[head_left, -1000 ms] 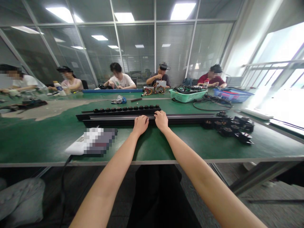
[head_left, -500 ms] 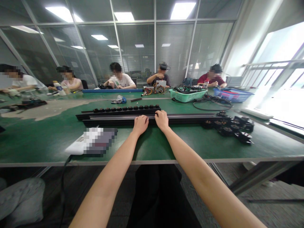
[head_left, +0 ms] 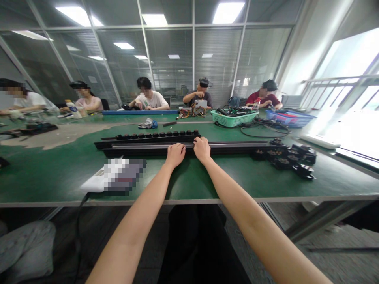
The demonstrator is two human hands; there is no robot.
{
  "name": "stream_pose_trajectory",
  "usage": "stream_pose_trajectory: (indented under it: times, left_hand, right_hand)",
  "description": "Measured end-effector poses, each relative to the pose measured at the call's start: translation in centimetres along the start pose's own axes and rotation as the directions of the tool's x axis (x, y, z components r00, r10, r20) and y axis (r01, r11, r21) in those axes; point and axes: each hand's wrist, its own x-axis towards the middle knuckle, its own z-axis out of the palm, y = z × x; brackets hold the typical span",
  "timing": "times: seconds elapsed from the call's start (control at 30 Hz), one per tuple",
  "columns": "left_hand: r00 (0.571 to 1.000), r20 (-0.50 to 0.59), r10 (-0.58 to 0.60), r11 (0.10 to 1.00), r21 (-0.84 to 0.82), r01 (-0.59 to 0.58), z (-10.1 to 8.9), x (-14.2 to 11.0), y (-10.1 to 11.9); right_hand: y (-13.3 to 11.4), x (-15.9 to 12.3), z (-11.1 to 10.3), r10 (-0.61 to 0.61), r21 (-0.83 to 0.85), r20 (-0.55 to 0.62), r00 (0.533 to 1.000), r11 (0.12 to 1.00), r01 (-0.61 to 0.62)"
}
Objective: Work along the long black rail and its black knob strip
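A long black rail [head_left: 237, 147] lies across the green table [head_left: 207, 177] in front of me. Both my hands rest on its near edge at the middle. My left hand [head_left: 175, 154] has its fingers curled over the rail. My right hand [head_left: 201, 149] grips the rail just to the right of it, fingers bent over the top. Behind lies a second black rail [head_left: 142, 139] with a row of several round black knobs seated along it. A heap of loose black parts [head_left: 291, 158] sits at the rail's right end.
A white device [head_left: 114, 175] with a cable lies near the table's front left. A green basket [head_left: 233, 117] and a blue tray [head_left: 288, 117] with cables stand at the back right. Several people sit working along the far side of the table.
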Motion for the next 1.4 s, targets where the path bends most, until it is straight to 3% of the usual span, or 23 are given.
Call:
stream_pose_trajectory:
  times: [0.63, 1.07, 1.4]
  left_hand:
    - [1.000, 0.008, -0.004, 1.000, -0.016, 0.004, 0.0, 0.1, 0.0]
    - [1.000, 0.007, -0.010, 1.000, -0.019, 0.010, -0.1, 0.0, 0.2]
    - [1.000, -0.004, -0.004, 1.000, -0.028, 0.004, 0.0, 0.0, 0.1]
  right_hand:
    - [0.0, -0.2, 0.2, 0.014, -0.101, -0.035, 0.999, 0.995, -0.017]
    - [0.8, 0.2, 0.1, 0.025, -0.002, -0.032, 0.999, 1.000, -0.025]
    - [1.0, 0.2, 0.2, -0.009, -0.069, -0.036, 0.999, 0.998, 0.006]
